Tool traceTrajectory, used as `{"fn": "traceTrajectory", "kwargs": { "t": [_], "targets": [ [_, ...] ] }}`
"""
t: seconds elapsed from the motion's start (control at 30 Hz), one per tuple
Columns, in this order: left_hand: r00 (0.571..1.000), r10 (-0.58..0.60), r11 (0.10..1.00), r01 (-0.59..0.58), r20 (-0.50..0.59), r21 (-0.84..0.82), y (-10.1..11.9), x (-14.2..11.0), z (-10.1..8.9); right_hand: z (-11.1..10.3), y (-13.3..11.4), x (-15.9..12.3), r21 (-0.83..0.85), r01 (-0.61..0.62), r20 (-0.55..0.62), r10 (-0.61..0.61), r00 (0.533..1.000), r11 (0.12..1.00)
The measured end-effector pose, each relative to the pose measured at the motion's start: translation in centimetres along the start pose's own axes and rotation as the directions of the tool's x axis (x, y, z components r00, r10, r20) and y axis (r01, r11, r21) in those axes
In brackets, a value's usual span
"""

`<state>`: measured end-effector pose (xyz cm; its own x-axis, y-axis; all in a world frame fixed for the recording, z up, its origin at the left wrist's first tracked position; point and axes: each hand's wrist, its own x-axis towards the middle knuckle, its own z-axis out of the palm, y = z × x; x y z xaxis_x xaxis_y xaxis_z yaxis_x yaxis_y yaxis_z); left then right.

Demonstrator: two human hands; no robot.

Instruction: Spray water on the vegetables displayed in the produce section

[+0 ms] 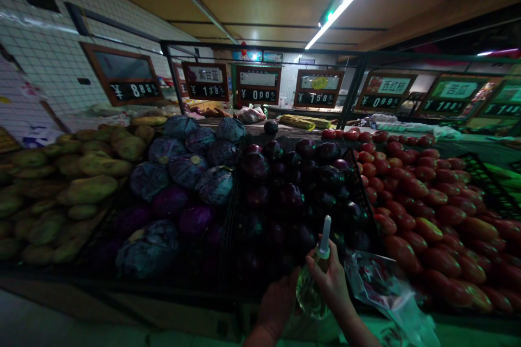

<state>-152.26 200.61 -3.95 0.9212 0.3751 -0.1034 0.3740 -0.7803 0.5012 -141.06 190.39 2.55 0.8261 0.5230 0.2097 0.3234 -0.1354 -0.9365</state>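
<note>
My right hand [334, 281] is wrapped round the neck of a clear bottle [312, 288] with a long white nozzle, held upright in front of the dark eggplants [293, 184]. A crumpled clear plastic bag [386, 287] hangs by the same hand; whether its fingers also grip it I cannot tell. My left hand [277, 303] sits just left of the bottle, touching its lower body with fingers curled toward it.
The produce stand holds yellowish tubers [73, 179] at left, purple cabbages [183, 173], then the eggplants and red tomatoes [427, 206] at right. Price signs [257, 84] hang on a black metal frame behind. A tiled wall runs along the left.
</note>
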Motion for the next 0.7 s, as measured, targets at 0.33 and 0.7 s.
{"fn": "traceTrajectory", "kwargs": {
  "t": [0.33,0.7],
  "targets": [
    [0.996,-0.016,0.994,0.006,0.093,0.108,-0.04,0.32,-0.23,0.05,0.05,-0.04,-0.002,0.011,-0.003,-0.011,1.0,1.0],
    [0.993,-0.039,0.994,0.027,0.112,0.102,0.13,0.17,-0.38,0.06,-0.01,-0.1,0.008,0.02,0.0,-0.02,1.0,1.0]
  ]
}}
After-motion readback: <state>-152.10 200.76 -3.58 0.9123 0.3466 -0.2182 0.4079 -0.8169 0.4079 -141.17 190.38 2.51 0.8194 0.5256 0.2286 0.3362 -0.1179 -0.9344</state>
